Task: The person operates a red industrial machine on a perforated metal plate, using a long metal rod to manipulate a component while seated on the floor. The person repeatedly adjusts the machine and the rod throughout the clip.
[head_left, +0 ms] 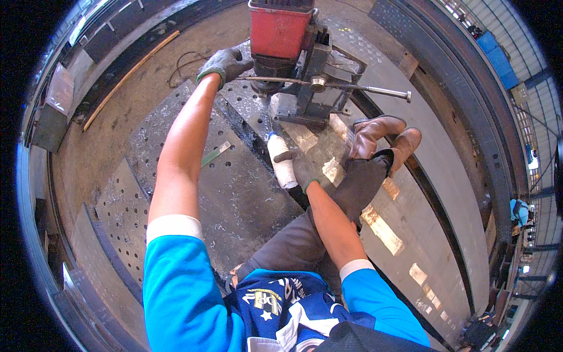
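Dark cloth (375,339) comes closest, cut off by the lower edge and covering part of the blue shirt (246,311). Gloved right hand (304,169) is wrapped round a white bottle (282,161), its tip toward the magnetic drill (308,105) over the steel plate (226,196). Up beside the red motor housing (280,32), top cropped, the gloved left hand's (227,63) fingertips are hidden: can't tell whether they're grasping anything.

here we are, perched on the person's head, a wide fisheye staring steeply down! the blue shirt (246,314) fills the near edge, right up close; the gloved right hand (304,169) sits mid-view, the gloved left hand (226,63) farther out beside the red machine (278,29) at the far edge, rim lines bending left and right.
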A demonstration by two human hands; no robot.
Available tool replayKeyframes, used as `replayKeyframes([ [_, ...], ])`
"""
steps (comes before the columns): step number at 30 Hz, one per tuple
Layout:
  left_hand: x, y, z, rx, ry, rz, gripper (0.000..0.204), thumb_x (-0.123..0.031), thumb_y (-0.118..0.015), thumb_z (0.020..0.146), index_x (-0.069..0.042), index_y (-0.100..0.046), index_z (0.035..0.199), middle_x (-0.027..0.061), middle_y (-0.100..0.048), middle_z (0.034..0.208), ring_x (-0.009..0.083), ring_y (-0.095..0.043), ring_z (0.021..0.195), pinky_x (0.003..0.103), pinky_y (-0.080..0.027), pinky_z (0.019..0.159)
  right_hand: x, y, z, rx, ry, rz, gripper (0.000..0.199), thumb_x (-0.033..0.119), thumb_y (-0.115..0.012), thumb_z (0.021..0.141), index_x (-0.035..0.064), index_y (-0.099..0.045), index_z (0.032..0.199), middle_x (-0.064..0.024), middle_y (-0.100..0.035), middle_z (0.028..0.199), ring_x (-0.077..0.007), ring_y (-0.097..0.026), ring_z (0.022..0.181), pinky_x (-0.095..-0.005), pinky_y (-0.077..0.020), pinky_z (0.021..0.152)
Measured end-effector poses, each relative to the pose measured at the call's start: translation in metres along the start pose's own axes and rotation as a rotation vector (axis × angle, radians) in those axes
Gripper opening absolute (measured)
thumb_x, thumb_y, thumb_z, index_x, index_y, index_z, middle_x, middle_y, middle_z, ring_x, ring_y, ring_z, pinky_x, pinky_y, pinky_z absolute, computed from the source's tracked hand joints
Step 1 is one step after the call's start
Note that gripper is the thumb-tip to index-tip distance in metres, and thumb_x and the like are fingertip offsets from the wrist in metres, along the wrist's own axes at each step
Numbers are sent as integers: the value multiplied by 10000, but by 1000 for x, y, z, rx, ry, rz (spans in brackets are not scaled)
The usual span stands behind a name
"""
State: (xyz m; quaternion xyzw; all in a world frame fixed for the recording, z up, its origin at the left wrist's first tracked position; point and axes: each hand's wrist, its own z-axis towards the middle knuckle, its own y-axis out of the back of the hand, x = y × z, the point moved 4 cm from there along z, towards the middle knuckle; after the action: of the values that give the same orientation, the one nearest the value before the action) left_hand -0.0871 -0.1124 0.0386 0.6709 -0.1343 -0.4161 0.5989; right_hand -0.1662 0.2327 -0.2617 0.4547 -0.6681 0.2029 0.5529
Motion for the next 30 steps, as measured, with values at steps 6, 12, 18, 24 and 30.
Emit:
replayKeyframes([
  [6, 0, -2, 3, 1, -13, 49, 587, -601, -708, 909, -62, -777, 1131, 216, -775, 1127, 410, -729, 1098, 506, -544, 959, 22, -1, -10, 49, 35, -20, 540, 284, -358, 1091, 93, -856, 1014, -93, -788, 1023, -207, -709, 935, -367, -572, 854],
  [12, 3, -5, 4, -16, 8, 12, 585, -608, -693, 909, -59, -785, 1092, 229, -769, 1125, 423, -724, 1089, 510, -544, 948, 41, -4, -14, 101, 65, -20, 528, 275, -365, 1084, 96, -857, 1017, -95, -787, 1032, -210, -709, 940, -366, -571, 861],
  [18, 1, -4, 1, -26, -6, 42, 568, -585, -711, 903, -55, -783, 1094, 226, -771, 1118, 425, -728, 1078, 508, -549, 942, 37, -3, -13, 72, 75, -44, 517, 266, -372, 1078, 98, -857, 1019, -96, -787, 1041, -213, -709, 945, -366, -569, 868],
  [24, 4, -3, 2, 26, 30, 27, 604, -603, -720, 875, -91, -784, 1190, 228, -767, 1206, 420, -722, 1158, 493, -550, 1001, 22, -2, -8, 9, 79, -82, 505, 256, -379, 1072, 101, -857, 1022, -98, -787, 1050, -215, -709, 951, -365, -568, 876],
  [30, 9, -9, 6, 43, 46, 21, 621, -618, -729, 868, -95, -785, 1199, 218, -768, 1215, 416, -720, 1169, 484, -551, 1003, 15, -2, -6, -16, 86, -94, 495, 247, -386, 1066, 103, -858, 1024, -100, -786, 1059, -218, -709, 956, -364, -567, 883],
])
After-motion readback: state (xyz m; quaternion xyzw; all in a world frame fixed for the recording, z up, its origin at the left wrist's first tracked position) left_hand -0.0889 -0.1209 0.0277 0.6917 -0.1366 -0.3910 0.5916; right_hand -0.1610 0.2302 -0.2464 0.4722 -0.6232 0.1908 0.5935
